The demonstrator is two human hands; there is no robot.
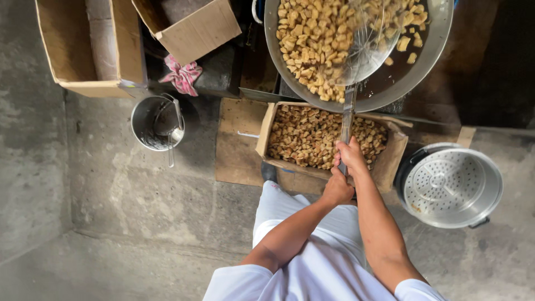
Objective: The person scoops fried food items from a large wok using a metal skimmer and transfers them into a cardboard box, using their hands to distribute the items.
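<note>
Both the left hand (337,188) and right hand (351,154) are clenched around the long handle of the wire skimmer (365,47) over the wok (429,61), likely top-heavy, best gripped low.

Golden-brown fried pieces (312,33), pink-white checked cloth (181,76)

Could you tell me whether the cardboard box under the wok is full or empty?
Nearly full: the cardboard box holds browned fried pieces almost up to its rim.

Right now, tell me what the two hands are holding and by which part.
Both hands grip one long-handled metal mesh skimmer by the lower end of its handle: right hand higher, left hand just below it. Its basket is over the wide metal wok.
</note>
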